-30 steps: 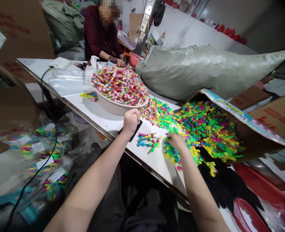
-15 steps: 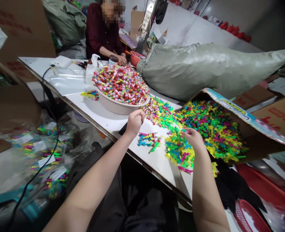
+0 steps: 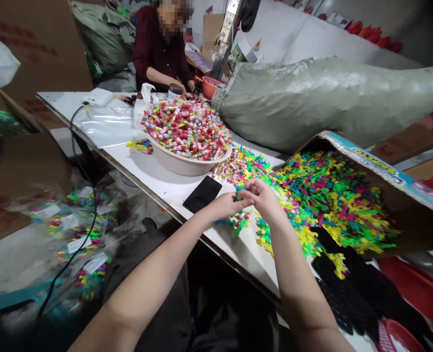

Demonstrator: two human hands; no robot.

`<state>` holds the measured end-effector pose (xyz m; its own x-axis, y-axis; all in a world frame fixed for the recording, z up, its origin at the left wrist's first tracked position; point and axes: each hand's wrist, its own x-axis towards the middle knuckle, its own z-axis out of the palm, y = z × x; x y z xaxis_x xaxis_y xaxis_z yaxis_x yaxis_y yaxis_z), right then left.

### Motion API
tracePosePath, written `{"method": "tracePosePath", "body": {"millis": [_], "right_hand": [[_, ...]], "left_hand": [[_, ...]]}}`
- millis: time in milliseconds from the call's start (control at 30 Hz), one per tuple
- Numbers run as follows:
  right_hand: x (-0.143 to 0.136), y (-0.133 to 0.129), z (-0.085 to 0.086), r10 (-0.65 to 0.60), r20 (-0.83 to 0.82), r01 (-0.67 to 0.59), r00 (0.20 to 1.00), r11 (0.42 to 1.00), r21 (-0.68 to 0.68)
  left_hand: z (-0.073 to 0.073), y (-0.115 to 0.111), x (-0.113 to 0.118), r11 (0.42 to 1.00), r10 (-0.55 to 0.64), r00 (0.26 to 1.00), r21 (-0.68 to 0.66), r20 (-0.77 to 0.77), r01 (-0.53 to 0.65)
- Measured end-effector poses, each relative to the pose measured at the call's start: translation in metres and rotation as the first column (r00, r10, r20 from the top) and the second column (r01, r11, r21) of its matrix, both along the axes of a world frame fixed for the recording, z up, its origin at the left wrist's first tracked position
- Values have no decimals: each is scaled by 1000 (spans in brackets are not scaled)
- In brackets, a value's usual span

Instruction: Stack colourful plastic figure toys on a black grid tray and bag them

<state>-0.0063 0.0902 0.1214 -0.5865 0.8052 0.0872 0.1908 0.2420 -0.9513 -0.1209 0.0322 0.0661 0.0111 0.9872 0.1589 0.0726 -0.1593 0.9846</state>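
Over the white table [image 3: 123,155], my left hand [image 3: 224,206] and my right hand [image 3: 263,199] meet at the fingertips. A small teal-green plastic figure [image 3: 240,191] shows between them, pinched in my right hand. My left fingers are closed against it; whatever else they hold is hidden. Below my hands lies a small group of figures with red-ended pieces [image 3: 241,224], partly covered by my left hand. A black phone [image 3: 202,194] lies left of my hands. Beyond it stands a basin [image 3: 179,166] heaped with small pink-and-red wrapped tubes [image 3: 187,127].
A tipped cardboard box [image 3: 414,222] spills bright plastic figures [image 3: 333,195] onto the table at right. A big grey-green sack [image 3: 311,105] lies behind. Black gloves [image 3: 363,288] lie at lower right. Across the table, a person [image 3: 161,54] works with their hands. Filled plastic bags [image 3: 79,234] lie at lower left.
My right hand has moved left from the figure pile to meet my left hand. My left hand has shifted right and down, uncovering the phone. The view has turned slightly.
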Motion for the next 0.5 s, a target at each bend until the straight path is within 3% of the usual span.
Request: {"method": "tracePosePath", "body": {"millis": [67,133,167,233,300,367,433,500], "right_hand": [[3,23,-3,0,35,-1,999,1000,31],[6,52,-15,-93,156,49,983,964,262],[7,65,-24,-161,264,38,951,909,415],[8,86,-46,-258,502,-115,825,794,597],[8,96,-65,-329,654,-267,681,720,640],[7,97,-77,-376,706,-335,600,683,649],[7,94,-80,-401,690,-332,602,661,673],[9,90,-75,-391,630,-259,671,673,693]], "left_hand": [[1,2,-6,1000,-7,1000,21,4,7],[3,3,-13,998,31,998,60,57,-34],[3,4,-16,996,49,995,64,92,-55],[4,6,-20,998,54,983,30,173,-60],[5,7,-22,999,35,967,-13,253,-32],[7,7,-23,1000,28,940,1,339,-30],[10,6,-23,997,28,915,54,403,-54],[12,5,-23,992,34,898,94,439,-84]]}}
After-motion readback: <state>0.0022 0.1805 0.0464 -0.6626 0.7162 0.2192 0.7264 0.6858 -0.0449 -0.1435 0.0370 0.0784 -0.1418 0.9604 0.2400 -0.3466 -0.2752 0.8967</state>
